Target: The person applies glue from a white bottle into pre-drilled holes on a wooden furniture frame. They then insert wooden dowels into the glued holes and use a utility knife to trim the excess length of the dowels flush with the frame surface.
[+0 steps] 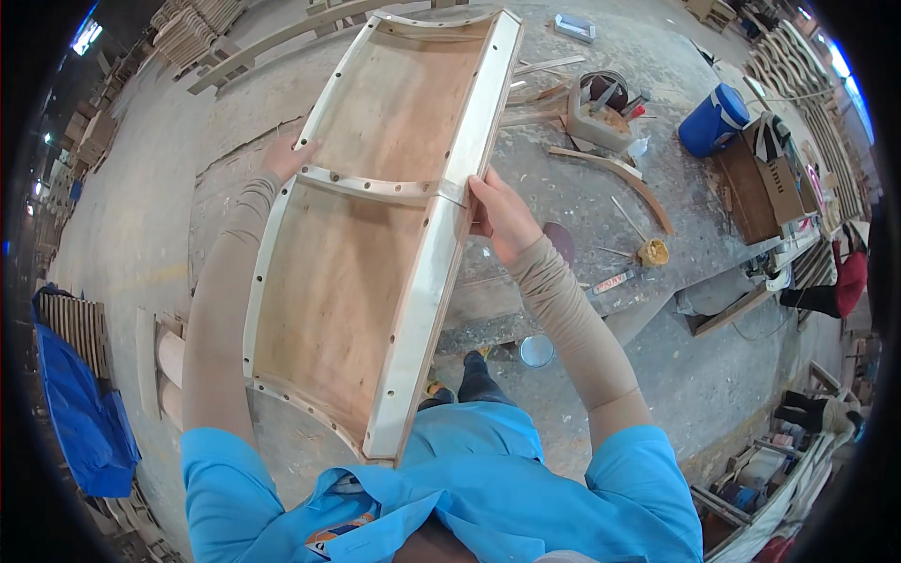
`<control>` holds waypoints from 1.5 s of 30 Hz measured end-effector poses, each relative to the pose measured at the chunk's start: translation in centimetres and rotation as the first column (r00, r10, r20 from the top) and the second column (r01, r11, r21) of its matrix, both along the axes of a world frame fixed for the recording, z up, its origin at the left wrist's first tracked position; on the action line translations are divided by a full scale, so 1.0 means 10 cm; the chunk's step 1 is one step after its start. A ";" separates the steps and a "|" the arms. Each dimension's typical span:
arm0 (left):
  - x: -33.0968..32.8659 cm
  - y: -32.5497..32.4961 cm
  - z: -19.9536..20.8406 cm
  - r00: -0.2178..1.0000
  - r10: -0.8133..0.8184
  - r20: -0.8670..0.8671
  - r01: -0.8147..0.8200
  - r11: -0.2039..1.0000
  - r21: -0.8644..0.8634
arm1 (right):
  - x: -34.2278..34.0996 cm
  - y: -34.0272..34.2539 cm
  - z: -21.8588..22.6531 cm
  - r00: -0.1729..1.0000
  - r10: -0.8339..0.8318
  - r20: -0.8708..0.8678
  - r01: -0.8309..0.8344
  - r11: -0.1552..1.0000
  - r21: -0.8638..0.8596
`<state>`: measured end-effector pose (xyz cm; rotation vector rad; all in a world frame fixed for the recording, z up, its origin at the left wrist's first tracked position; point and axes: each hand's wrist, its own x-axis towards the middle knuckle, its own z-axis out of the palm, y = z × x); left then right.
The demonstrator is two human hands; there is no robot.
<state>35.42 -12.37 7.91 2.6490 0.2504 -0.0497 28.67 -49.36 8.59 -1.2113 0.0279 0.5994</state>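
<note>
Fingers of left hand (284, 158) clamped on left edge of frame (383, 188), right hand (504, 214) on its right; undersides hidden. Blue jug (715, 120) on table (690, 216), right.

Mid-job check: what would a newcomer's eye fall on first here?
The large two-bay wooden frame slants through the middle, the left hand at its left edge and the right hand at its right rail. Next come the bright blue container at upper right, beside a cardboard box, and the blue tarp at lower left.
</note>
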 end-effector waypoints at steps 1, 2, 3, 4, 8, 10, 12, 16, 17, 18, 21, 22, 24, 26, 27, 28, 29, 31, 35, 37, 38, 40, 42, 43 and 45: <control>0.00 -0.01 -0.04 1.000 -0.006 0.010 0.006 1.000 -0.008 | -0.01 -0.01 -0.01 1.000 -0.009 -0.013 0.009 1.000 0.013; 0.00 -0.01 -0.07 1.000 -0.011 0.019 0.011 1.000 -0.015 | -0.01 -0.01 -0.03 1.000 -0.005 -0.014 0.006 1.000 0.024; 0.00 -0.01 -0.09 1.000 -0.010 0.001 0.010 1.000 -0.026 | 0.00 -0.01 -0.06 1.000 -0.001 -0.016 0.002 0.999 0.036; -0.02 -0.01 -0.09 1.000 -0.007 -0.017 0.007 0.999 -0.037 | -0.01 -0.01 -0.08 1.000 0.004 -0.017 -0.004 0.999 0.049; -0.07 0.01 -0.13 1.000 -0.004 -0.002 0.004 0.999 -0.049 | -0.02 -0.01 -0.06 0.999 0.022 0.024 -0.022 0.999 0.030; -0.06 0.07 -0.13 1.000 -0.020 -0.009 0.020 1.000 -0.007 | -0.03 0.06 0.03 0.998 -0.012 0.054 0.012 1.000 -0.006; -0.07 0.15 -0.13 1.000 -0.004 0.004 0.004 1.000 0.015 | 0.04 0.11 0.05 0.997 0.011 0.079 -0.007 0.999 -0.049; -0.03 0.05 -0.03 0.999 0.027 0.047 -0.024 0.999 -0.046 | 0.37 0.14 0.00 0.984 -0.025 0.175 0.051 0.988 -0.144; -0.05 0.08 0.03 0.998 0.034 0.055 -0.030 0.997 -0.075 | 0.45 0.19 -0.04 0.971 -0.054 0.234 0.091 0.985 -0.147; 0.00 0.21 -0.07 0.994 0.081 0.067 -0.074 0.992 -0.103 | 0.55 0.26 -0.11 0.946 -0.128 0.297 0.148 0.988 -0.047; -0.07 0.21 -0.01 0.988 0.138 0.072 -0.126 0.981 -0.149 | 0.75 0.20 0.13 0.969 0.014 0.245 0.044 0.973 -0.229; -0.10 0.18 0.02 0.982 0.188 0.037 -0.176 0.963 -0.202 | 0.85 0.18 0.17 0.965 0.015 0.263 0.053 0.968 -0.246; -0.16 0.07 0.06 0.972 0.234 -0.013 -0.223 0.906 -0.360 | 1.05 0.13 0.25 0.954 0.015 0.300 0.075 0.955 -0.286; -0.34 -0.03 0.09 0.966 0.247 -0.075 -0.242 0.761 -0.602 | 1.20 0.10 0.44 0.938 0.092 0.335 0.022 0.946 -0.323; -0.44 -0.10 0.10 0.960 0.259 -0.106 -0.264 0.710 -0.653 | 1.30 0.10 0.50 0.930 0.115 0.348 -0.010 0.957 -0.289; -0.47 -0.26 0.14 0.962 0.236 -0.135 -0.260 0.655 -0.709 | 1.37 -0.01 0.60 0.930 0.140 0.341 -0.033 0.953 -0.301; -0.59 -0.32 0.19 0.955 0.247 -0.167 -0.285 0.596 -0.751 | 1.46 -0.02 0.67 0.925 0.193 0.329 -0.091 0.949 -0.301; -0.87 -0.41 0.28 0.950 0.239 -0.200 -0.297 0.505 -0.811 | 1.55 0.00 0.85 0.911 0.283 0.299 -0.178 0.925 -0.335; -1.42 -0.94 0.37 0.944 0.263 -0.199 -0.262 0.230 -0.937 | 1.62 0.01 1.02 0.900 0.347 0.264 -0.211 0.876 -0.434; -1.72 -1.11 0.32 0.924 0.306 -0.230 -0.274 0.108 -0.956 | 1.58 0.16 1.00 0.887 0.370 0.275 -0.226 0.869 -0.440; -1.84 -1.18 0.25 0.918 0.308 -0.249 -0.281 0.063 -0.958 | 1.65 0.19 0.94 0.863 0.431 0.262 -0.269 0.833 -0.484; -2.07 -1.36 0.18 0.900 0.327 -0.288 -0.301 -0.011 -0.954 | 1.85 0.17 0.73 0.808 0.526 0.266 -0.342 0.786 -0.515; -2.22 -1.57 0.15 0.873 0.356 -0.334 -0.332 -0.068 -0.941 | 1.86 0.32 0.63 0.760 0.602 0.246 -0.390 0.724 -0.569; -2.32 -1.64 0.14 0.861 0.379 -0.340 -0.326 -0.104 -0.940 | 1.80 0.41 0.60 0.741 0.632 0.227 -0.400 0.687 -0.607; -2.47 -1.80 0.08 0.852 0.391 -0.347 -0.299 -0.179 -0.937 | 1.82 0.56 0.51 0.695 0.691 0.202 -0.410 0.611 -0.677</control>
